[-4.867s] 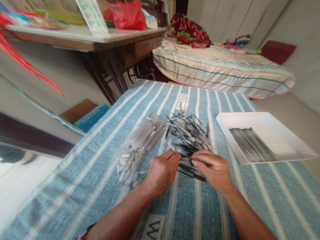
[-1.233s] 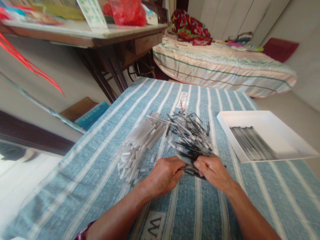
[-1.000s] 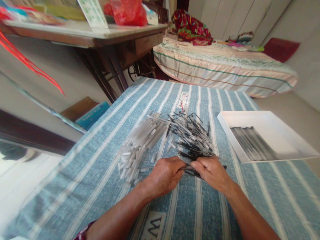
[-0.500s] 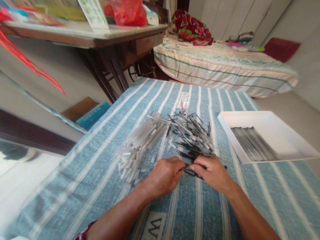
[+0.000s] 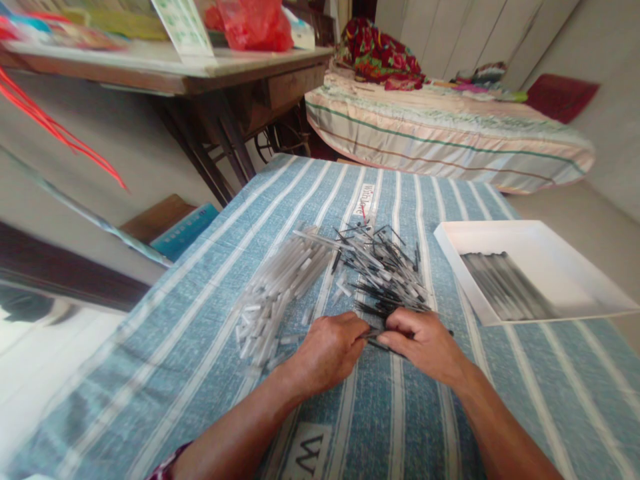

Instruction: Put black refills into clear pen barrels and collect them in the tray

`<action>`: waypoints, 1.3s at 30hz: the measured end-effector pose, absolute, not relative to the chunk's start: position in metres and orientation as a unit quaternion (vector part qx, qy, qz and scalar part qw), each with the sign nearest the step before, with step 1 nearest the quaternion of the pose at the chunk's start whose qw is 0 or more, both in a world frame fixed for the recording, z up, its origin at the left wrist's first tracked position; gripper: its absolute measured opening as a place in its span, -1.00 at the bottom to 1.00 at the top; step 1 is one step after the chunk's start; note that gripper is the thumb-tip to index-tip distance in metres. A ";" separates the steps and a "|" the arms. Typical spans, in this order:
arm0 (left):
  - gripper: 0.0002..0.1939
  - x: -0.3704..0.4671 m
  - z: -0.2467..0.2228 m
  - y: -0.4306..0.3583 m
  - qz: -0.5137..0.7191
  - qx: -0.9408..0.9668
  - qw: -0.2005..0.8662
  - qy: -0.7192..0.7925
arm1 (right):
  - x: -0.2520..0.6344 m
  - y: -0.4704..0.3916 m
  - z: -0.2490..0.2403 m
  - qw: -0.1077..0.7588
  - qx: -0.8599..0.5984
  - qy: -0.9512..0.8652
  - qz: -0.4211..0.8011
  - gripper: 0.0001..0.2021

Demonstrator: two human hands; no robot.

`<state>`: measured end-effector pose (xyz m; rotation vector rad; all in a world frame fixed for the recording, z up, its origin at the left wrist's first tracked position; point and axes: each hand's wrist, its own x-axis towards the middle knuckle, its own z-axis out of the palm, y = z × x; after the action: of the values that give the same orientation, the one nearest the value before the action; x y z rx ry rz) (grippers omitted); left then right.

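My left hand (image 5: pixel 335 350) is closed around a thin dark pen (image 5: pixel 373 335), whose exposed piece shows between my two hands. My right hand (image 5: pixel 425 345) is closed at the piece's other side, thumb against the fingers; most of what it grips is hidden. Just beyond my right hand spreads a loose pile of black and grey pen parts (image 5: pixel 383 267), thin sticks lying in many directions. Left of it, near my left hand, lies a heap of clear, whitish pen barrels (image 5: pixel 295 267), roughly side by side. A few dark sticks lie on the cloth under my fingers.
A shallow white box (image 5: pixel 545 253) at the right holds a row of dark pens (image 5: pixel 505 287). Everything lies on a blue and white striped cloth (image 5: pixel 200 373). Behind stand a wooden table (image 5: pixel 180 83) with a red plastic bag (image 5: pixel 255 27), and a bed (image 5: pixel 450 133).
My hands stay almost in place. My right thumb and fingers have shifted slightly at the pen, and the view has moved a little.
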<state>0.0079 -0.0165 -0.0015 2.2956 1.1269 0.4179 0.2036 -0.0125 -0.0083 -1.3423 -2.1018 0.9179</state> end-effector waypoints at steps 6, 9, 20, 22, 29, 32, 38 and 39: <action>-0.84 0.008 -0.003 -0.016 0.154 0.857 0.262 0.416 | 0.204 -0.012 -0.009 0.239 -0.499 -0.764 0.332 -0.61; -0.83 0.008 -0.003 -0.017 0.160 0.857 0.259 0.415 | 0.204 -0.012 -0.006 0.245 -0.487 -0.761 0.351 -0.72; -0.81 0.011 -0.009 -0.020 0.157 0.887 0.142 0.410 | 0.200 -0.015 -0.008 0.259 -0.515 -0.717 0.391 -0.66; -0.81 0.011 -0.010 -0.021 0.161 0.888 0.133 0.410 | 0.200 -0.015 -0.009 0.265 -0.514 -0.704 0.412 -0.67; -0.80 0.013 -0.009 -0.024 0.194 0.878 0.159 0.408 | 0.198 -0.017 -0.015 0.272 -0.472 -0.715 0.440 -0.84; -0.82 0.011 -0.003 -0.023 0.211 0.868 0.208 0.398 | 0.200 -0.017 -0.013 0.289 -0.466 -0.729 0.409 -0.83; -0.84 -0.029 0.016 0.001 0.170 0.784 0.159 0.575 | 0.216 -0.012 -0.012 0.397 -0.513 -0.636 0.418 -0.80; -0.82 -0.037 0.017 0.006 0.122 0.770 0.131 0.612 | 0.218 -0.011 -0.013 0.412 -0.518 -0.621 0.420 -0.80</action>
<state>-0.0368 0.0056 0.0174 2.2358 1.7785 0.3532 0.2180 -0.0106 -0.0126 -1.3041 -1.5616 1.0563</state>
